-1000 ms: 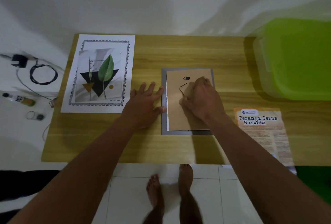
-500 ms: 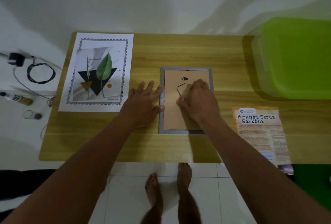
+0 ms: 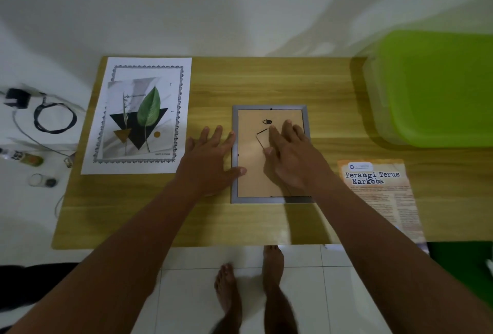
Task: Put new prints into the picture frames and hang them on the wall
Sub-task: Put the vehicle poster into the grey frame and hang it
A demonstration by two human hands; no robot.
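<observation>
1. Picture frame (image 3: 256, 199) lay face down near the middle of the wooden table (image 3: 240, 85). Its brown backing board (image 3: 250, 173) sat inside the grey rim, and the hanger loop (image 3: 267, 122) was at the end nearer the wall.
2. The left hand (image 3: 208, 163) lay flat with straight fingers, palm on the table just beside the frame's left edge. Its thumb reached over the rim onto the board, and it gripped nothing.
3. The right hand (image 3: 293, 157) rested on the board with fingers extended, fingertips by the hanger loop and thumb at the edge of the fold-out stand (image 3: 262, 136). It looked to be pressing rather than pinching.
4. The step in hand appeared to be seating the board and locking it down. Doing that well called for:
   - even pressure across the board, so no corner rode up on the rim;
   - the left hand bracing the frame against sliding;
   - turning the small dark tabs (image 3: 271, 109) on the rim over the board one at a time.
5. Whatever sat under the board was hidden, so the front would need a look before hanging.
6. The leaf print (image 3: 138, 115) lay on the table left of the frame, apart from it. An orange leaflet (image 3: 378, 189) lay to the right.
</observation>
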